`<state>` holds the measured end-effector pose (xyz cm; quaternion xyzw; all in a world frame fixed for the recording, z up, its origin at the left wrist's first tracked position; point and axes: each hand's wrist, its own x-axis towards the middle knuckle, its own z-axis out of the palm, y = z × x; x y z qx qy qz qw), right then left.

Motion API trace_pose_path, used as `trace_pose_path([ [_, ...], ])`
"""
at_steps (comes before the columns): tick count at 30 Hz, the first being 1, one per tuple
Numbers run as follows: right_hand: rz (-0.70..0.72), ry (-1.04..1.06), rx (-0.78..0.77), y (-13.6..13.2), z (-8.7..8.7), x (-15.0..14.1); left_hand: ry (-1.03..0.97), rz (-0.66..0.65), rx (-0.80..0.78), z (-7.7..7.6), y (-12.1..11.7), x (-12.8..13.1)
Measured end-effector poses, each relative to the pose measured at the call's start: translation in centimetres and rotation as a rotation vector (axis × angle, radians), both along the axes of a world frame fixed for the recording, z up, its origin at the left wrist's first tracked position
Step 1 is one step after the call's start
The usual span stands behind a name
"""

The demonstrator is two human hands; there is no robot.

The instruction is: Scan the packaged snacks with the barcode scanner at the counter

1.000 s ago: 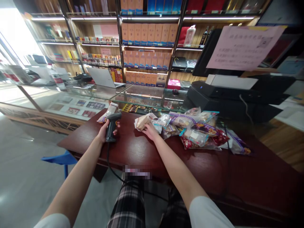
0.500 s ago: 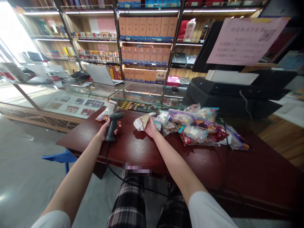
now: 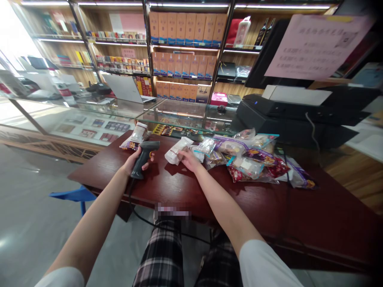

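Observation:
My left hand is closed round the grip of a black barcode scanner, whose head tilts to the right over the dark red table. My right hand pinches a pale snack packet and holds it turned up just right of the scanner head. A heap of several clear and coloured snack bags lies right of that hand. One more snack bag lies apart at the table's far left corner, behind the scanner.
A black register and printer with a monitor and pink sheet stands at the back right. Glass display counters with a laptop run behind the table. A blue stool sits at the left. The scanner's cable hangs over the front edge.
My right hand has lifted the pale packet off the heap and turned it up toward the scanner. My left hand has tilted the scanner head to the right.

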<state>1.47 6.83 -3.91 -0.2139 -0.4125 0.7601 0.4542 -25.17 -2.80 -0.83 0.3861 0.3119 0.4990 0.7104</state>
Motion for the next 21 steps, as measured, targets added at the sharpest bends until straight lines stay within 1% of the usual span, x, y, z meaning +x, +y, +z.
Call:
trace_pose_path([
  [3, -0.013, -0.020, -0.006, 0.0, 0.1, 0.0, 0.009, -0.054, -0.020, -0.1, -0.1, 0.2],
  [6, -0.045, -0.051, 0.024, -0.3, 0.0, -0.3, 0.015, -0.074, -0.040, -0.2, -0.4, 0.7],
  [8, -0.114, -0.095, 0.088, -0.6, -0.1, -0.8, 0.023, -0.075, -0.045, -0.1, -0.7, 1.1],
  [11, -0.246, -0.216, 0.250, -1.1, -0.3, -1.5, 0.034, -0.083, -0.040, -0.1, -1.0, 1.4],
  [13, -0.299, -0.302, 0.338, -1.4, -0.3, -1.9, 0.032, -0.090, -0.030, -0.2, -0.9, 1.3],
  [18, -0.468, -0.427, 0.424, -1.2, -0.4, -1.9, 0.048, -0.116, -0.003, -0.7, -0.3, 0.6],
  [21, -0.524, -0.474, 0.476, -0.9, -0.7, -1.8, 0.089, -0.116, -0.013, -1.1, 0.0, 0.3],
])
